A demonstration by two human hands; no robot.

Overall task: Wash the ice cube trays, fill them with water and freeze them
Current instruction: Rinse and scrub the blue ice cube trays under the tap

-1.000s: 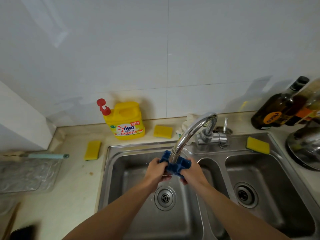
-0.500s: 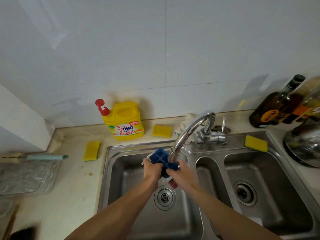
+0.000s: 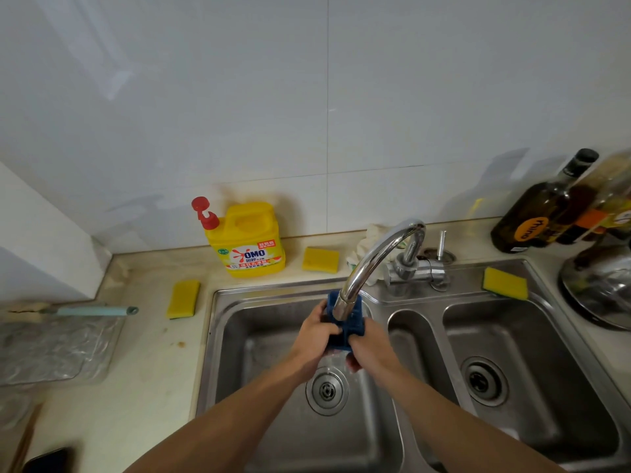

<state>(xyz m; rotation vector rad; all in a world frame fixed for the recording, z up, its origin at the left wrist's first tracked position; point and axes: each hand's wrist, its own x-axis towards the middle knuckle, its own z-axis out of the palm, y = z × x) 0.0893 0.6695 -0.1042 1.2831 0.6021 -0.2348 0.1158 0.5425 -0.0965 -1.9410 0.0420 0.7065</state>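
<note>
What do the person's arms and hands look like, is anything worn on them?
Nothing worn shows. The left hand and right hand are without gloves, and both forearms are bare to the picture's edge, with no sleeve, watch or bracelet. Rings cannot be judged.

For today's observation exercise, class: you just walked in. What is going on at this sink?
A person holds a blue ice cube tray under the faucet, left hand and right hand gripping its sides, over the sink's left basin. Water runs off it toward the drain. The tray is being washed; filling and freezing remain.
</note>
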